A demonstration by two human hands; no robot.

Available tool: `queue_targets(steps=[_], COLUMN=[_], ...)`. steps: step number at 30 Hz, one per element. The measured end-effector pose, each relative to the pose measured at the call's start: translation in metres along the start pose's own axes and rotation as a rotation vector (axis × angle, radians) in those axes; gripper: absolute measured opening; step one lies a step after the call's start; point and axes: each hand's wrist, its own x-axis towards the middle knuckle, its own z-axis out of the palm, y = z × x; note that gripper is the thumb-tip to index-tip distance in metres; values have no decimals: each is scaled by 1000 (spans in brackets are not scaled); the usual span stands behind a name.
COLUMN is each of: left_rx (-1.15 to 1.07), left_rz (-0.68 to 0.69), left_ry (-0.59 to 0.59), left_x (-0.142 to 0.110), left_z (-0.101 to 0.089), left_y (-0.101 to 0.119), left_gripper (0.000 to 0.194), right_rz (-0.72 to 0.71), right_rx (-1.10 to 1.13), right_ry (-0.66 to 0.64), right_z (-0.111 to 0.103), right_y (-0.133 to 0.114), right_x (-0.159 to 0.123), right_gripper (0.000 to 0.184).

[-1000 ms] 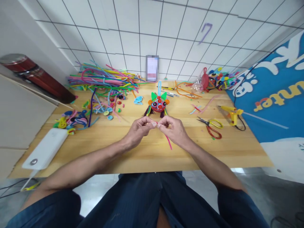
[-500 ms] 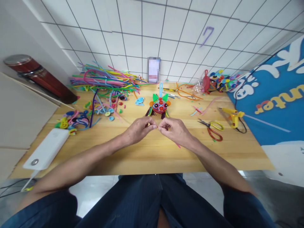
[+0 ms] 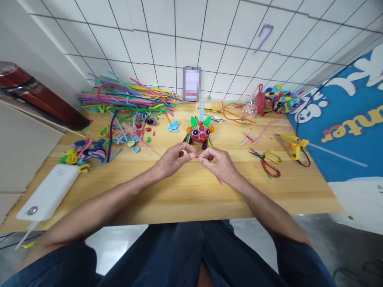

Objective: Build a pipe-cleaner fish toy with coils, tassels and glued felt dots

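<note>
My left hand (image 3: pixel 176 159) and my right hand (image 3: pixel 218 161) meet over the middle of the table, thumbs and forefingers pinched. Between the fingertips shows a short bit of a pink pipe cleaner (image 3: pixel 219 181), whose loose tail sticks out below my right palm. Its middle is hidden by the right hand. Just beyond the hands sits a colourful animal-head ornament (image 3: pixel 200 132) with green ears, black eyes, red and orange pompoms and a light-blue loop on top. Neither hand visibly grips it.
Left are bundled pipe cleaners (image 3: pixel 125 97), loose craft bits (image 3: pixel 89 151), a white power bank (image 3: pixel 49 193) and a red thermos (image 3: pixel 38 95). Scissors (image 3: pixel 265 161) and a yellow glue gun (image 3: pixel 295 146) lie right. A phone (image 3: pixel 192 83) leans on the tiled wall.
My fingertips have drawn slightly apart, so more of the pink pipe cleaner shows between them. The camera view has shifted a little; the ornament stays in place.
</note>
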Motion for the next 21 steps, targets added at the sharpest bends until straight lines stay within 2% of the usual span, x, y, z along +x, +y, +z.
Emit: queue_targets(steps=[3,6,9,12,15,17,21], left_rx=[214,219,30,-294,-512,-487,-166], left_rz=[118,114,21,-139,-233,-235,-118], left_ry=[-76,-83,5,112,162,124,-39], left_x=[1,0,-2,-5,-5,-3,5], left_z=[-10,-9,2,18,26,22,-1], left_y=[3,3,-1,-5,-9,-9,-4], left_gripper=[21,21,29,40,46,46,38], right_rz=[-65,-77,-33,38,109,137,112], right_rx=[-92,-96,-2,117,198,207,114], right_ry=[-63,-80,-30,56,83,38,-78], right_z=[-5,-6,0,10,16,13,2], right_y=[0,-4,-9,-8,-2,1,1], right_x=[1,1,1,1,3,4,6], right_gripper=[8,7,7,11,16,17,12])
